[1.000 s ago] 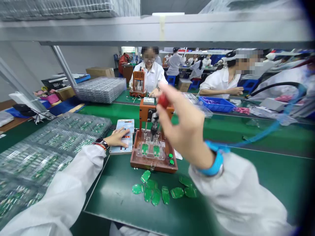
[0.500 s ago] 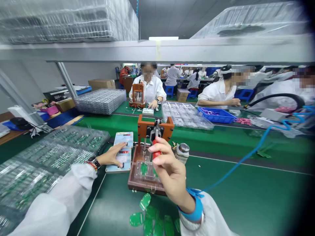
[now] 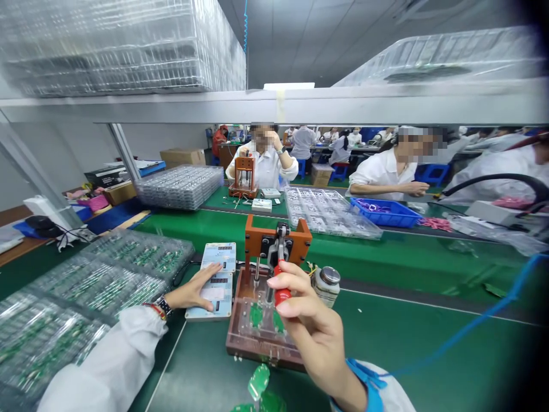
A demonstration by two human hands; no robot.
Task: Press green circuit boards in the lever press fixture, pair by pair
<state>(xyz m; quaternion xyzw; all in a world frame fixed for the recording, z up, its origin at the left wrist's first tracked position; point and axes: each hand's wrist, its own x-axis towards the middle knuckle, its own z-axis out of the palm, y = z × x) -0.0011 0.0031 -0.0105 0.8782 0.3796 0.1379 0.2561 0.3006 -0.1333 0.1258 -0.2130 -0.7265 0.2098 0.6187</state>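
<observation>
The right hand's (image 3: 315,329) grip was closed on the red handle (image 3: 282,296) of the press (image 3: 251,286). Left of the press, the left hand (image 3: 194,292) spread loosely over two display boxes (image 3: 223,303); green boards (image 3: 259,382) lay near, on the worktop (image 3: 193,366).

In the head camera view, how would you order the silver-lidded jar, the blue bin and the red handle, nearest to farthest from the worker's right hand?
1. Red handle: nearest, gripped by the fingers of the right hand.
2. Silver-lidded jar: just beyond the hand, right of the orange frame.
3. Blue bin: farthest, across the work surface, toward the right.
</observation>
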